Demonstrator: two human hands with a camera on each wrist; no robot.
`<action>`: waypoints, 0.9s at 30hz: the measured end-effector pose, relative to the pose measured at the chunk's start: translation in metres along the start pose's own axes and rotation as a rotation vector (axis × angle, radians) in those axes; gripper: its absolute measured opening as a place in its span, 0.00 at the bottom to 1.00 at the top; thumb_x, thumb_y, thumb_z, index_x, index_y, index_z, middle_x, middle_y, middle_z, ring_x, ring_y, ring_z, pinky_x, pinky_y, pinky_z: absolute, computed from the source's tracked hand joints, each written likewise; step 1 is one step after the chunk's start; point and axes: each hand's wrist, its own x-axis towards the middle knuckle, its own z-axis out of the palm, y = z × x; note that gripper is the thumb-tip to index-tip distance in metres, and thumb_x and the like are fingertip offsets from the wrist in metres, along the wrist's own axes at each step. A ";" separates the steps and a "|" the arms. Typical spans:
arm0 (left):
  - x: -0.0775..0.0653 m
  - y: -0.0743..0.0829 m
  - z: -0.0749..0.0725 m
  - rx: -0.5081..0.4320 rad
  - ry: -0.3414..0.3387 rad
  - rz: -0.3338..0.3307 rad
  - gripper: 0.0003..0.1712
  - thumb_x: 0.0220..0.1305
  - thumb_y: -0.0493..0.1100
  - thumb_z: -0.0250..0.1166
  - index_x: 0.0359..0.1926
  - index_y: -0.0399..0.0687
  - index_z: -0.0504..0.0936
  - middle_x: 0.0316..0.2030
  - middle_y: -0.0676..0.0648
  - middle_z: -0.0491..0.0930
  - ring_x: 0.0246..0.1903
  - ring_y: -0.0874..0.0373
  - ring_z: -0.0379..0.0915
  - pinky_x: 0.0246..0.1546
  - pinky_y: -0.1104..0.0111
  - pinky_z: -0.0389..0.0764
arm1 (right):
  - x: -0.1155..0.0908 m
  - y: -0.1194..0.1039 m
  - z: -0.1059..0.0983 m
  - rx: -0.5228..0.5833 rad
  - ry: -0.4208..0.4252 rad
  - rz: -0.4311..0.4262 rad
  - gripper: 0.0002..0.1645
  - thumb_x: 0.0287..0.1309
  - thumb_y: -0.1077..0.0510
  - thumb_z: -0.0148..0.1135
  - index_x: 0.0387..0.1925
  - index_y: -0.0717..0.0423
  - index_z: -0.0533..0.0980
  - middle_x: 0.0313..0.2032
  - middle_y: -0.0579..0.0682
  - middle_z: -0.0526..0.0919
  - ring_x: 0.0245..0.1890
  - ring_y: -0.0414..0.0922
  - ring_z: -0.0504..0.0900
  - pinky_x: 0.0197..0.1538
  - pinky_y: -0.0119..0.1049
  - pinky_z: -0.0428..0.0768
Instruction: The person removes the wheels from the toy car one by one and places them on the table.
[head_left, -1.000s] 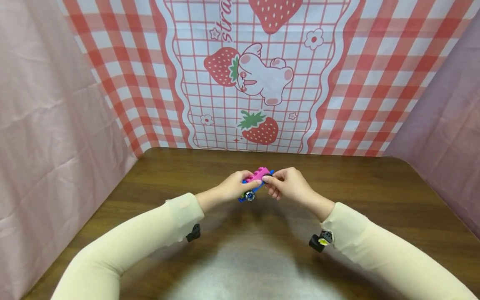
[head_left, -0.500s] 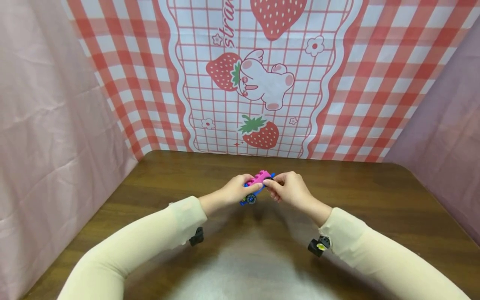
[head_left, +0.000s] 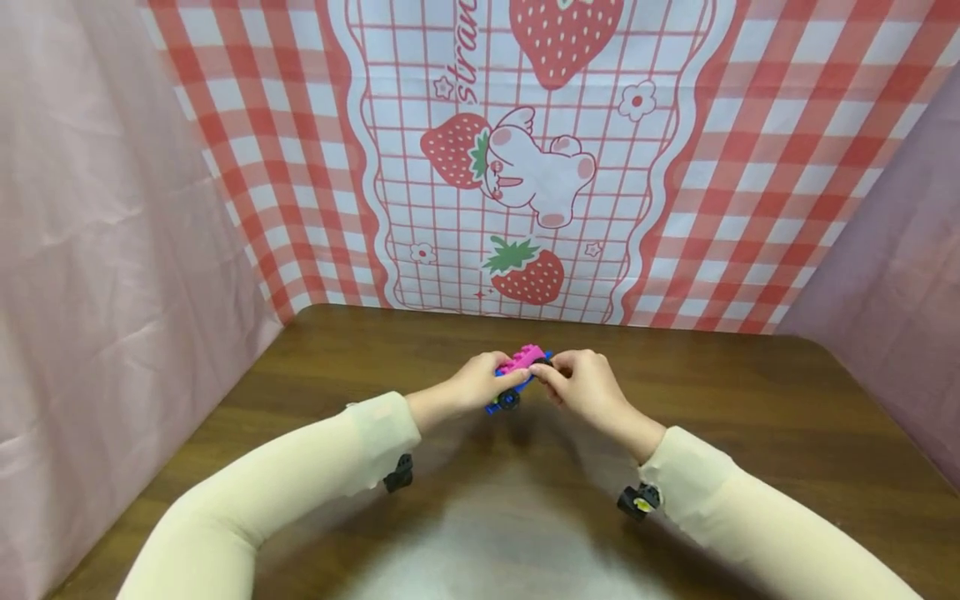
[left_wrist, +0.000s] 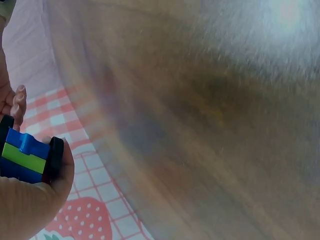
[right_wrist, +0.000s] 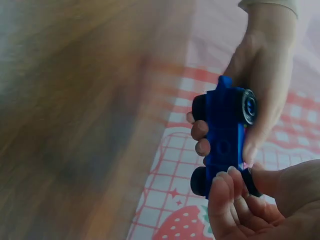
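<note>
A small building-block toy car with a blue chassis and black wheels is held over the table between both hands. A pink studded brick sits on top of it, and a lime green strip shows at one end in the left wrist view. My left hand grips the car's body, thumb along the near side and fingers wrapped round the other. My right hand pinches a black wheel at the car's right end between thumb and fingertips. In the right wrist view the chassis underside faces the camera.
A brown wooden table lies beneath the hands. Behind its far edge hangs a red-and-white checked cloth printed with strawberries. Pale pink curtains stand at both sides.
The head view has tilted slightly, so hands and car appear a little lower and further right. Left hand keeps its grip on the car; right fingers stay at the same wheel.
</note>
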 end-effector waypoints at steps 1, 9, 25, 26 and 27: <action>0.000 0.000 0.000 -0.011 -0.003 -0.004 0.23 0.70 0.53 0.58 0.47 0.33 0.77 0.34 0.44 0.79 0.29 0.60 0.71 0.26 0.74 0.73 | 0.000 0.001 -0.001 0.035 -0.006 0.017 0.25 0.62 0.48 0.63 0.13 0.54 0.75 0.09 0.42 0.73 0.12 0.38 0.71 0.20 0.31 0.72; 0.003 0.001 0.000 -0.033 0.026 -0.003 0.24 0.69 0.53 0.59 0.50 0.35 0.78 0.40 0.42 0.81 0.36 0.59 0.72 0.34 0.73 0.74 | 0.005 0.002 -0.004 0.443 0.001 0.206 0.17 0.57 0.58 0.69 0.35 0.69 0.73 0.25 0.60 0.86 0.24 0.52 0.87 0.28 0.38 0.85; 0.002 -0.003 -0.005 -0.096 0.063 -0.038 0.25 0.67 0.52 0.61 0.52 0.33 0.76 0.42 0.40 0.81 0.36 0.57 0.75 0.34 0.72 0.77 | 0.007 -0.002 -0.009 0.745 -0.006 0.283 0.18 0.61 0.69 0.60 0.49 0.80 0.71 0.28 0.47 0.85 0.27 0.38 0.87 0.40 0.34 0.85; 0.002 -0.004 -0.005 -0.098 0.064 -0.038 0.25 0.67 0.52 0.61 0.52 0.33 0.76 0.42 0.39 0.81 0.36 0.57 0.75 0.34 0.72 0.77 | 0.008 -0.001 -0.010 0.747 -0.006 0.285 0.18 0.61 0.69 0.60 0.50 0.80 0.71 0.28 0.46 0.85 0.27 0.38 0.86 0.40 0.33 0.84; 0.002 -0.004 -0.006 -0.099 0.065 -0.037 0.25 0.67 0.52 0.61 0.52 0.33 0.76 0.42 0.40 0.81 0.36 0.57 0.75 0.33 0.72 0.77 | 0.008 -0.001 -0.010 0.748 -0.005 0.285 0.19 0.61 0.70 0.59 0.50 0.81 0.71 0.28 0.46 0.85 0.27 0.37 0.86 0.40 0.32 0.84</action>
